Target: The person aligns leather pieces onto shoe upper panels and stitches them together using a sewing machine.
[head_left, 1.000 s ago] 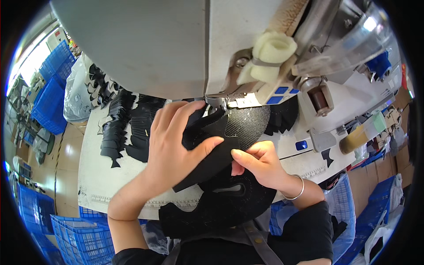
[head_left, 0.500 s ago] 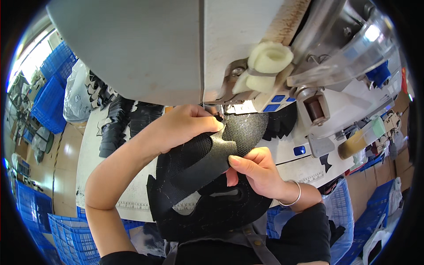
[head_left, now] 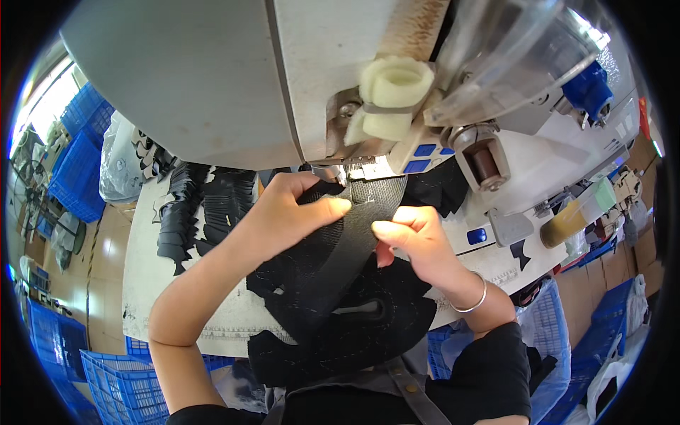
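Observation:
A black shoe upper (head_left: 382,294) with mesh parts and cut-outs lies under the sewing machine (head_left: 205,78), its far edge at the presser foot (head_left: 340,174). My left hand (head_left: 290,216) is closed in a pinch on the upper just left of the foot. Its thumb points at the needle area, and the fingertips are partly hidden. With thumb and fingers my right hand (head_left: 418,244) pinches the edge of a smooth black strip (head_left: 345,248) of the upper. Grey mesh (head_left: 379,197) shows between the two hands.
Stacked black cut pieces (head_left: 180,212) lie left on the white table (head_left: 152,283). A thread bobbin (head_left: 485,166), a clear plastic guard (head_left: 510,64) and a bottle of yellowish liquid (head_left: 559,228) are at the right. Blue crates (head_left: 120,386) stand around the table.
My right hand has moved up and closer to the presser foot, with the strip now steeper. The upper has turned and slid farther under the machine. The view has shifted slightly.

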`<state>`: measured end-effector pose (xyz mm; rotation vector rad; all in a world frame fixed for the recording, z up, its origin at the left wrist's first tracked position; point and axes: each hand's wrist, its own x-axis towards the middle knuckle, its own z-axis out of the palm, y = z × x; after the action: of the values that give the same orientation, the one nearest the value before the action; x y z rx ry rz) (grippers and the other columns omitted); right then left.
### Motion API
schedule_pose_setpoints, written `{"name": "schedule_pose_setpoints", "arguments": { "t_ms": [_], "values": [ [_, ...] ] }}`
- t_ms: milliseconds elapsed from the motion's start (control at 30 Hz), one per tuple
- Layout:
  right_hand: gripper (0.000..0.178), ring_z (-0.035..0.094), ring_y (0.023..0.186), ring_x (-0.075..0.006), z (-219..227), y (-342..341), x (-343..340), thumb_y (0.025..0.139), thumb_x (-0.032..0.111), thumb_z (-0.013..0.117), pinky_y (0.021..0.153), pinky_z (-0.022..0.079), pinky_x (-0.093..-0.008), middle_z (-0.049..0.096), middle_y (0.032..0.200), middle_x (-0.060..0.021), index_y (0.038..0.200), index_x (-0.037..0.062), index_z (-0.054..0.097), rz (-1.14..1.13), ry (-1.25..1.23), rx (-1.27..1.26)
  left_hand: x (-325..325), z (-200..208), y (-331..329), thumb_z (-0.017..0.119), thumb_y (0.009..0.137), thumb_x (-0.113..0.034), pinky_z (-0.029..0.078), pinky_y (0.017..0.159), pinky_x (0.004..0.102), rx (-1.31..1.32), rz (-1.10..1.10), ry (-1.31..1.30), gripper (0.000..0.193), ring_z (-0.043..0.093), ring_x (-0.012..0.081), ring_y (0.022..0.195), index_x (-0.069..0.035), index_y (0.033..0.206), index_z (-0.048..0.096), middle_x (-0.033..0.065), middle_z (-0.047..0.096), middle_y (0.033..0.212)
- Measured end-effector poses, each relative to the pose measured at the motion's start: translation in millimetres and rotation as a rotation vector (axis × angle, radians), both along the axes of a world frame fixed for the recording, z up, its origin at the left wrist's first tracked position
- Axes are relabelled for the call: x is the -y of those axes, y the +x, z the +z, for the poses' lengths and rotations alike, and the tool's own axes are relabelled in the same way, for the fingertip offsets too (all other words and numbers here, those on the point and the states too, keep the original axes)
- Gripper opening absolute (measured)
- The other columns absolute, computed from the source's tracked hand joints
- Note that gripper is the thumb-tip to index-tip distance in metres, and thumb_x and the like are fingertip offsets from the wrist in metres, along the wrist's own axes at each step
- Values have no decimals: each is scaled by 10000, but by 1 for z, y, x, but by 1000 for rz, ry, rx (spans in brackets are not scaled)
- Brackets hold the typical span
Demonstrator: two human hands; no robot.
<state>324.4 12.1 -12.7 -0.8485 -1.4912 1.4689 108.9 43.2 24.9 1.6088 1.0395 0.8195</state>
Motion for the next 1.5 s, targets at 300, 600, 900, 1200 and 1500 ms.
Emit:
{"name": "schedule_pose_setpoints", "arguments": {
  "t_ms": [300,600,900,1200,1500],
  "values": [
    [315,601,557,-93,12,3,-9,948,205,591,528,469,-225,627,611,-49,733,-20,643,-26,63,75,-6,-5,-1,743,810,-176,450,829,257,21,50,108,249,561,83,906,-4,962,646,35,650,933],
    [321,571,488,-92,21,-1,-11,946,209,602,470,441,-222,610,559,-51,756,-38,680,-45,15,125,-5,17,-10,764,805,-212,460,810,308,-168,32,202,299,573,142,865,-18,1000,648,45,645,931],
    [302,575,470,-101,16,-11,-10,954,161,597,449,440,-227,632,573,-63,728,-24,674,-19,56,103,51,-15,8,762,725,-150,471,829,410,-701,186,1402,419,605,285,864,25,1090,652,117,648,1016],
    [272,584,762,-195,33,1,9,684,110,739,717,439,-345,597,859,-21,942,60,669,-464,1433,801,42,-19,11,665,698,-24,371,1062,448,-607,382,1365,232,559,141,688,-99,899,754,-15,705,895],
    [221,609,864,-176,27,10,-11,693,103,715,823,470,-370,633,993,-23,910,73,688,-351,1521,819,28,-18,4,687,646,-50,446,927,391,-566,422,1402,175,583,146,677,-111,806,722,-45,684,842]
  ]
}}
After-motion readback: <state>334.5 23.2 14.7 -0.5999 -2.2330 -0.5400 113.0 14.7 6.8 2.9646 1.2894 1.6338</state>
